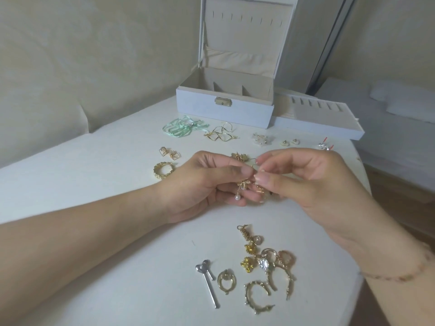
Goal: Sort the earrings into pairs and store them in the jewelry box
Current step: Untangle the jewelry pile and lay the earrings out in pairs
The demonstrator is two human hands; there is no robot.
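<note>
Gold bow-and-pearl drop earring point(241, 188): 1, mid-table, pinched between left hand point(207, 184) and right hand point(303, 180) fingertips, hook end in both.
Risk: thin hook slips or snags, earring drops into unsorted heap point(266, 264) at near edge; about 9 pieces, overlap hides count.
Sorted pairs in two rows toward far edge: about 8.
Jewelry box point(224, 107): 1, open, far edge.
Tray point(317, 116): 1, far right corner.

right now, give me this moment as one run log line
phase: pairing | left hand: holds bow pearl earring | right hand: pinches at same earring | jewelry box: open, no earrings visible inside | unsorted pile: near edge
</note>
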